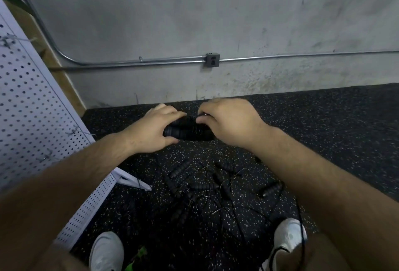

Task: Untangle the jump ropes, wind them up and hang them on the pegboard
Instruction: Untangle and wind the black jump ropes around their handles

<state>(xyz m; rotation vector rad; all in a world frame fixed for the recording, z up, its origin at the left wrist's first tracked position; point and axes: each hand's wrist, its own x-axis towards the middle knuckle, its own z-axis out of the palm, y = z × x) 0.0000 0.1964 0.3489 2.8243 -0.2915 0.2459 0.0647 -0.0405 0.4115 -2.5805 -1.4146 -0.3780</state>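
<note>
Grip of left hand point(154, 129) curled round rope handles point(186, 132), palm down; right hand point(230, 123) seemingly pinching them.

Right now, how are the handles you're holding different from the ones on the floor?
Held handles sit bundled side by side, gripped by the left hand and right hand; floor handles lie scattered, pointing different ways, amid tangled cords. Both are black and ribbed.

pegboard point(32, 102) left, jump ropes point(207, 184) on floor point(334, 119)
</note>
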